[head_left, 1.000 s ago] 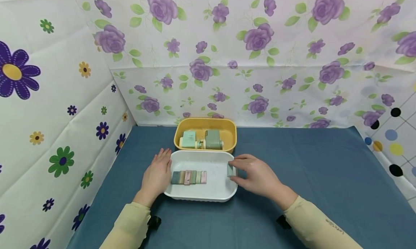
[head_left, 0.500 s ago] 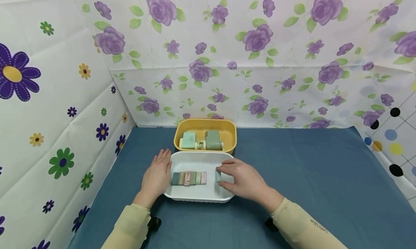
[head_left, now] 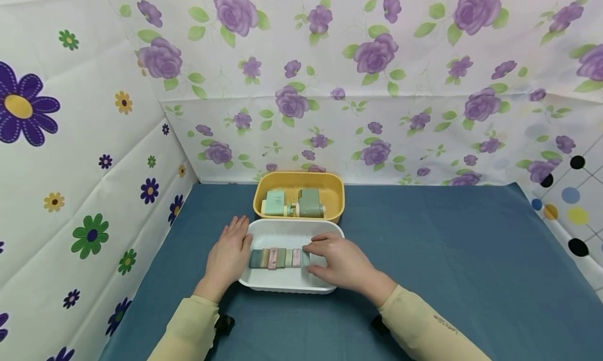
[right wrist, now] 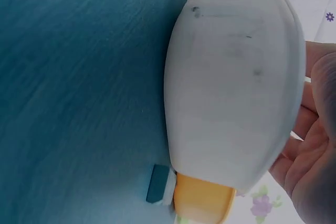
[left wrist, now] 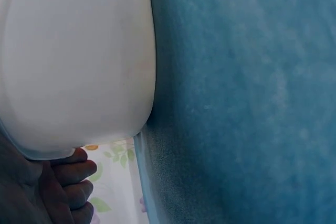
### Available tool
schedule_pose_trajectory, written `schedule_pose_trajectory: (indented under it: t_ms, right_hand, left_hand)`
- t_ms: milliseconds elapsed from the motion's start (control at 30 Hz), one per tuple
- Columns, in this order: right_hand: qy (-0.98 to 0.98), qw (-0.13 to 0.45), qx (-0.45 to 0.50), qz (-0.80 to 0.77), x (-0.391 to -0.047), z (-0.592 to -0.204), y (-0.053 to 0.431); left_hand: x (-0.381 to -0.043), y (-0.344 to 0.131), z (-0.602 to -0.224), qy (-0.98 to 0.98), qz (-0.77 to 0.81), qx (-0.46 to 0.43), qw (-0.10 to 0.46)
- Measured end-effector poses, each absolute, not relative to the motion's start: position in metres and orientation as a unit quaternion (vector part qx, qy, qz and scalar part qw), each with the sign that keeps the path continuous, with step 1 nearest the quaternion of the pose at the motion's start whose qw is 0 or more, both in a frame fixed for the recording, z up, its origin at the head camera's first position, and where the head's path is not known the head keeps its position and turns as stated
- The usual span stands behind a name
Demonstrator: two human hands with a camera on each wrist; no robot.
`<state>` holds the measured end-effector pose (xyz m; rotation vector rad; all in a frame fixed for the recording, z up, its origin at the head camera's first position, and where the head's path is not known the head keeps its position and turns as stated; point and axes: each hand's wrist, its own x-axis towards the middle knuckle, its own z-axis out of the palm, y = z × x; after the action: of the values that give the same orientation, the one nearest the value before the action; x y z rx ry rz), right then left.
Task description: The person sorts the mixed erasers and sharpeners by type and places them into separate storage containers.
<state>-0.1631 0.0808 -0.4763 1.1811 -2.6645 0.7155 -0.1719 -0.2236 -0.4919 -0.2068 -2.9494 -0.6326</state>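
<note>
A white tray (head_left: 282, 283) sits in front of me, with a row of several pastel blocks (head_left: 276, 258) standing side by side along its middle. My right hand (head_left: 346, 261) reaches over the tray's right side and pinches a pale blue-green block (head_left: 305, 258) between thumb and fingers, close at the row's right end. Against the tray's left end lies my left hand (head_left: 228, 256), its fingers extended. In the left wrist view that hand (left wrist: 63, 190) touches the tray wall. The right wrist view shows the tray's outside; the block is hidden there behind the wall.
Right behind the white tray stands a yellow tub (head_left: 335, 193), holding a mint boxy thing (head_left: 274, 202) and a darker green one (head_left: 309, 202). A small teal and white block (right wrist: 160, 184) shows beside the tub in the right wrist view. Blue cloth (head_left: 447, 246) covers the table.
My right hand has moved left from the tray's right end, bringing the pale blue-green block up to the row. The left hand has stayed at the tray's left end.
</note>
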Motion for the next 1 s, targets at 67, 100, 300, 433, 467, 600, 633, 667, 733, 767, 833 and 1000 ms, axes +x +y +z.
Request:
schedule_pose_trajectory:
  t_ms: [67,100,300,433,467,600,633,667,733,767,833,1000]
  right_hand:
    - [-0.889,0.064,0.388,0.235,-0.164,-0.478,0.078]
    - [-0.891,0.062,0.385,0.231,-0.165,-0.479,0.077]
    - [-0.913,0.05,0.36,0.187,-0.167,-0.484,0.069]
    - [-0.924,0.046,0.348,0.156,-0.169,-0.485,0.064]
    - [-0.925,0.044,0.346,0.15,-0.169,-0.485,0.062]
    - [-0.929,0.037,0.344,0.131,-0.172,-0.487,0.058]
    - [-0.93,0.036,0.344,0.128,-0.173,-0.488,0.058]
    - [-0.93,0.034,0.343,0.125,-0.174,-0.488,0.057]
    - [-0.93,0.035,0.345,0.121,-0.176,-0.49,0.056]
    - [-0.93,0.035,0.346,0.119,-0.176,-0.49,0.055]
    - [-0.93,0.038,0.348,0.115,-0.177,-0.492,0.054]
    - [-0.929,0.043,0.349,0.112,-0.176,-0.494,0.052]
  left_hand:
    - [-0.172,-0.223,-0.492,-0.973,-0.211,-0.068,0.058]
    - [-0.172,-0.223,-0.492,-0.974,-0.21,-0.068,0.058]
    - [-0.172,-0.223,-0.491,-0.974,-0.209,-0.067,0.058]
    - [-0.172,-0.223,-0.491,-0.974,-0.209,-0.067,0.058]
    - [-0.172,-0.223,-0.491,-0.974,-0.209,-0.067,0.058]
    - [-0.172,-0.222,-0.491,-0.974,-0.209,-0.065,0.057]
    - [-0.172,-0.222,-0.491,-0.974,-0.207,-0.065,0.059]
    - [-0.172,-0.222,-0.491,-0.975,-0.206,-0.064,0.059]
    - [-0.172,-0.222,-0.49,-0.975,-0.206,-0.063,0.059]
    - [-0.172,-0.221,-0.49,-0.975,-0.205,-0.063,0.059]
    - [-0.172,-0.221,-0.49,-0.975,-0.206,-0.064,0.059]
    - [-0.171,-0.221,-0.489,-0.974,-0.208,-0.066,0.06]
